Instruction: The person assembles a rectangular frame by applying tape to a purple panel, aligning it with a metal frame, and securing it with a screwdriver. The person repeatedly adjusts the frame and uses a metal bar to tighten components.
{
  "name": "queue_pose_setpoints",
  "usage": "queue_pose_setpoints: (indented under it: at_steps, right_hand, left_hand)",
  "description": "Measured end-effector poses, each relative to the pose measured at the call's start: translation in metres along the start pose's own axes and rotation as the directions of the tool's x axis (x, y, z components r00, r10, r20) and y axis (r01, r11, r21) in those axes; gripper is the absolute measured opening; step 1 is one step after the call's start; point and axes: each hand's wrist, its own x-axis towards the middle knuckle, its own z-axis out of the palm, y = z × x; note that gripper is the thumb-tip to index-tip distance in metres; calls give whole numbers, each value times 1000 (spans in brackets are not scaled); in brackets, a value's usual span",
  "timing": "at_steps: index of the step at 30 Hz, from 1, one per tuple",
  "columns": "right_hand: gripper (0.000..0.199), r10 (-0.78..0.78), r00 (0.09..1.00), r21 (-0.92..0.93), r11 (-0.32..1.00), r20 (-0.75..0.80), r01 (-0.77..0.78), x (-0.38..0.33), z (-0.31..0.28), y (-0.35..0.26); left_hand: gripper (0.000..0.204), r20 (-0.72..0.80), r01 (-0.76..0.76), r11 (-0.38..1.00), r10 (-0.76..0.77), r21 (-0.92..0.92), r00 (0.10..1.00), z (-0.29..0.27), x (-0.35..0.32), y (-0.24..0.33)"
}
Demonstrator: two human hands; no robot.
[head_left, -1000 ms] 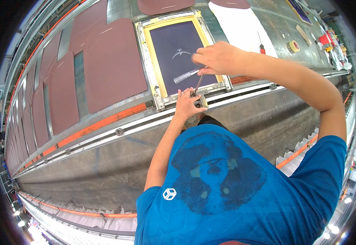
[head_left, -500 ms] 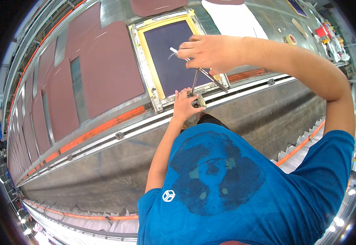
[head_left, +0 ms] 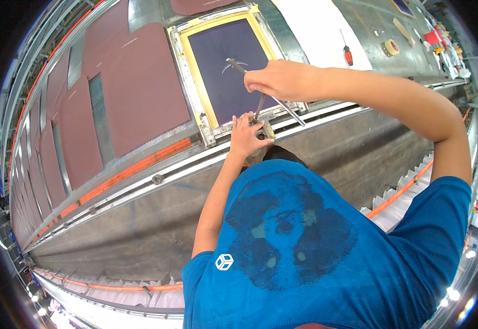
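A T-shaped metal wrench (head_left: pixel 289 112) stands over the near edge of a screen-printing frame (head_left: pixel 183 57), which has yellow tape around a dark purple mesh. My right hand (head_left: pixel 274 80) is closed around the wrench's long crossbar. The shaft runs down to a small metal bracket (head_left: pixel 270 131) at the frame's near edge. My left hand (head_left: pixel 245 136) grips this bracket, thumb on the near side and fingers beside the shaft's foot. The shaft's tip is too hidden to make out. Behind the wrench, a pale curved pattern (head_left: pixel 238 63) shows on the mesh.
Maroon panels (head_left: pixel 145 82) lie along the long table to the left. A white sheet (head_left: pixel 321 33) with a red-handled screwdriver (head_left: pixel 348 56) lies to the right, near a tape roll (head_left: pixel 391 47). A metal rail (head_left: pixel 135 186) and an orange strip (head_left: pixel 135 169) run along the table's near edge.
My right hand has gone from loosely spread fingers to a closed hold on the crossbar and moved slightly nearer. The screwdriver now shows past my forearm. My left hand stays at the bracket.
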Motion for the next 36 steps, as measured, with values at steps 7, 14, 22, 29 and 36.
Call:
queue_pose_setpoints:
  at_steps: [7,14,22,29,36]
  right_hand:
    - [43,-593,805,-594,639,24,489,-8,-29,14]
    - [55,-46,976,-463,875,214,143,8,-23,-11]
    - [32,-79,995,80,994,64,74,4,4,8]
    - [47,-477,862,-360,784,171,506,-13,-39,5]
    - [45,-439,898,-383,833,-22,398,-19,-9,19]
  left_hand:
    - [70,9,-2,1000,2,-12,1000,-4,0,0]
    - [71,37,-5,1000,4,30,999,1,1,-3]
    - [71,8,-24,1000,24,9,1000,3,2,-2]
    - [70,11,0,1000,0,-10,1000,-3,2,-1]
    - [64,104,86,996,-83,-27,991,-7,5,2]
